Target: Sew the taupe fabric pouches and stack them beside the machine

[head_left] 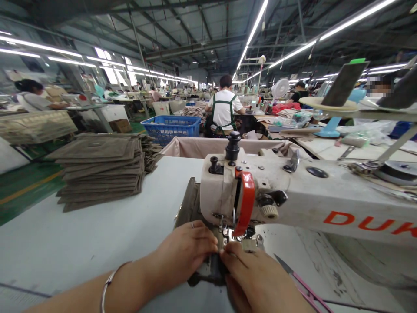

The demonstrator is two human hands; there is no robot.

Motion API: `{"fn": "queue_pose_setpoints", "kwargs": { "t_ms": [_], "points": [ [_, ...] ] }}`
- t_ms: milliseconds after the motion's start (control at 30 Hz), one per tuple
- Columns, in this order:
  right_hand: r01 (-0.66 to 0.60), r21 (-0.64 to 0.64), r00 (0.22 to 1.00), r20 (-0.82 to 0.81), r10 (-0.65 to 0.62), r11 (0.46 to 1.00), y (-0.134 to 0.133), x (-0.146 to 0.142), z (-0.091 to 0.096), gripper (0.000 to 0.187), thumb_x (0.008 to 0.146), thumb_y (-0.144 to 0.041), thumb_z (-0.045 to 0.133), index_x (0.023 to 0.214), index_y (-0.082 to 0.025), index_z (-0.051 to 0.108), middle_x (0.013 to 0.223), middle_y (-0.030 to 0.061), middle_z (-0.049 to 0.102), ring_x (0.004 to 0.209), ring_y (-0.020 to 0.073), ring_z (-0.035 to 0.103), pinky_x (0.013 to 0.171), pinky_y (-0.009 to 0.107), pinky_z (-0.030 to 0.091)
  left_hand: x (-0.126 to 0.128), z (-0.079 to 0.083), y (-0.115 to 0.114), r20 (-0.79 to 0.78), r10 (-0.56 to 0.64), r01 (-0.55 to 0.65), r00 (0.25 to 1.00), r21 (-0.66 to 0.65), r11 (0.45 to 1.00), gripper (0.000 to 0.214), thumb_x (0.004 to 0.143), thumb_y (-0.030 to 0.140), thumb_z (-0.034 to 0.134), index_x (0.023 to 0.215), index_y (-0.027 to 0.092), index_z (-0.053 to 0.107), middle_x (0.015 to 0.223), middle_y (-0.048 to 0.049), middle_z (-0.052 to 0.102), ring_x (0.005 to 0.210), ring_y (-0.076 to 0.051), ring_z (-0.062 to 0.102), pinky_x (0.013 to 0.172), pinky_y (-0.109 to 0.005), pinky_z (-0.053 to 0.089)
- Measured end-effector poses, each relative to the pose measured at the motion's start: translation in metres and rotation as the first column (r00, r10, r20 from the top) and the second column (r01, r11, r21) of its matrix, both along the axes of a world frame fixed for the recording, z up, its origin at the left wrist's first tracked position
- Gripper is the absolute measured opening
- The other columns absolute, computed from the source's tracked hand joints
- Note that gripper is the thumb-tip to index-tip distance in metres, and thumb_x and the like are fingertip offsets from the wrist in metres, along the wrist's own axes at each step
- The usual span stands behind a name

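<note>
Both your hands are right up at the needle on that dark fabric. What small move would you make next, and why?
I'd probably ease the dark fabric squarely under the presser foot of the sewing machine, keeping your fingers clear of the needle. Your left hand and right hand both rest on the fabric, right beside the foot, so a small, flat guiding move seems safest.

White sewing table (81,234), stacked brown fabric panels (100,171), sewing machine (293,187), pink-handled snips (304,289)
</note>
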State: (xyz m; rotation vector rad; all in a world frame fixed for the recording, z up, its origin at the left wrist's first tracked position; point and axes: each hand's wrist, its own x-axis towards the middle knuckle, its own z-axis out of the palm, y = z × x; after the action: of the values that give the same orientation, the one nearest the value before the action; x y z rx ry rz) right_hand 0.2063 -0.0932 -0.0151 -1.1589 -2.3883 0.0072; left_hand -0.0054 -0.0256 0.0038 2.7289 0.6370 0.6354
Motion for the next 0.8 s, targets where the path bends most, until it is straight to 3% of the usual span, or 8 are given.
{"fn": "queue_pose_setpoints", "kwargs": {
  "t_ms": [233, 400, 800],
  "points": [
    [0.042, -0.221, 0.999, 0.027, -0.037, 0.974, 0.005, 0.000, -0.004, 0.031, 0.087, -0.012, 0.046, 0.112, -0.018, 0.062, 0.109, 0.0101, 0.066, 0.098, 0.0285, 0.064, 0.082, 0.047, 0.057, 0.003, -0.004, 0.018, 0.025, 0.061, -0.062, 0.998, 0.009, 0.998, 0.021, 0.093, 0.012, 0.054, 0.097, 0.022, 0.071, 0.101, -0.0012, 0.073, 0.101, -0.018, 0.066, 0.099, -0.031, 0.048],
    [0.043, -0.220, 0.999, 0.025, -0.038, 0.975, 0.005, 0.001, -0.002, 0.035, 0.085, -0.012, 0.045, 0.115, -0.018, 0.062, 0.111, 0.0113, 0.067, 0.098, 0.0299, 0.064, 0.081, 0.047, 0.057, 0.003, -0.011, 0.028, 0.034, 0.121, -0.122, 0.992, 0.027, 0.992, 0.021, 0.088, 0.012, 0.058, 0.096, 0.022, 0.074, 0.100, -0.0028, 0.073, 0.103, -0.022, 0.065, 0.097, -0.034, 0.051],
    [0.049, -0.228, 0.998, -0.017, -0.054, 0.972, 0.006, -0.003, 0.002, 0.035, 0.084, -0.013, 0.045, 0.113, -0.018, 0.063, 0.110, 0.0110, 0.068, 0.095, 0.0310, 0.065, 0.078, 0.049, 0.057, 0.003, -0.015, 0.032, 0.031, 0.126, -0.127, 0.992, 0.036, 0.991, 0.023, 0.089, 0.014, 0.055, 0.100, 0.022, 0.073, 0.103, -0.0025, 0.074, 0.104, -0.023, 0.064, 0.097, -0.036, 0.051]
  ]
}}
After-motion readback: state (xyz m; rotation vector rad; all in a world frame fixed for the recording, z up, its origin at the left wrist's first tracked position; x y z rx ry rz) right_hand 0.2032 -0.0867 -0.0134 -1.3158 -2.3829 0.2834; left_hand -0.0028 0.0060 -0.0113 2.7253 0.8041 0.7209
